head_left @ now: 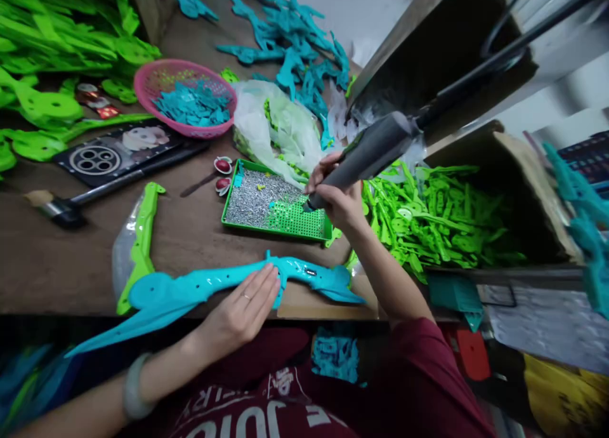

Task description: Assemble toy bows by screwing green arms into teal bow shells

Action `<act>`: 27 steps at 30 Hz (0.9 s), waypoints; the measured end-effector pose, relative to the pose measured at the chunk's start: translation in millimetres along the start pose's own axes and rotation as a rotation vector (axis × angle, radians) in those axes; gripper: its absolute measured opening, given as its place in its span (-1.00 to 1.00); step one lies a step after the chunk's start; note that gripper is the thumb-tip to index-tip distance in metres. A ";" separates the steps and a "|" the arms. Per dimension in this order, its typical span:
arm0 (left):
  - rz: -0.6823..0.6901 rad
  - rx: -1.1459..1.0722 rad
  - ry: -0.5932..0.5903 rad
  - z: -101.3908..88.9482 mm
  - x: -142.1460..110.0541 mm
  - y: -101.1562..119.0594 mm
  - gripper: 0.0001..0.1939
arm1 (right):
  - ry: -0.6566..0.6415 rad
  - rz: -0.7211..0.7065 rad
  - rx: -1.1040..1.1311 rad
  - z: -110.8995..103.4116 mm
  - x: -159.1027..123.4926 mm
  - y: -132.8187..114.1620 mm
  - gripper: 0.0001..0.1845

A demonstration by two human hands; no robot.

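Observation:
My left hand lies flat, fingers stretched out, on a long turquoise plastic bow-shaped part at the near edge of the wooden table. My right hand is wrapped round a dark grey electric screwdriver that hangs from a black cable. Its tip points down into a green tray filled with small silver screws. A green part of the same shape lies to the left of the tray.
A pink basket of turquoise pieces stands at the back. Green parts are heaped at the far left and in a cardboard box on the right. Turquoise parts pile behind a plastic bag. A hammer lies left.

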State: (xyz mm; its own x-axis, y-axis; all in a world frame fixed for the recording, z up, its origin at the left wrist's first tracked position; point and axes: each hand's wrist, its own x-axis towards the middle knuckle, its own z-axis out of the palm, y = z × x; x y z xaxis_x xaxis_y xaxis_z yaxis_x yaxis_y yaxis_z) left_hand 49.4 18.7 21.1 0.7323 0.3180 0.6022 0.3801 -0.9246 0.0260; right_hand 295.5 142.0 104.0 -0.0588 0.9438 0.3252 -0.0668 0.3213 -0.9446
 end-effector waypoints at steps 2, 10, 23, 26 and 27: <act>-0.007 0.008 -0.014 3.0 2.8 3.6 -0.60 | 0.109 -0.056 0.025 13.6 3.7 22.4 -0.57; -0.053 -0.029 -0.045 9.0 -2.1 6.3 -0.57 | 0.359 -0.040 -0.092 27.2 -7.1 63.1 -0.48; -0.191 -0.087 -0.001 5.4 -0.8 13.9 -0.63 | 0.340 -0.044 -0.136 27.4 -0.6 66.5 -0.55; -0.227 -0.048 0.001 5.7 -2.7 18.7 -0.63 | 0.349 -0.094 -0.180 36.2 -6.1 36.4 -0.60; -0.224 -0.046 0.002 5.8 -3.3 19.8 -0.62 | 0.351 -0.110 -0.169 41.0 -12.2 22.7 -0.65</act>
State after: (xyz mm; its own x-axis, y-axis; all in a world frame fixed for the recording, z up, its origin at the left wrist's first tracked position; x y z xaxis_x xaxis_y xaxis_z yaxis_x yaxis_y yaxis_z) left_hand 57.7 0.6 15.1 0.6309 0.5164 0.5791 0.5071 -0.8393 0.1960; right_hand 253.9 134.5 80.4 0.2857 0.8626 0.4176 0.1126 0.4025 -0.9085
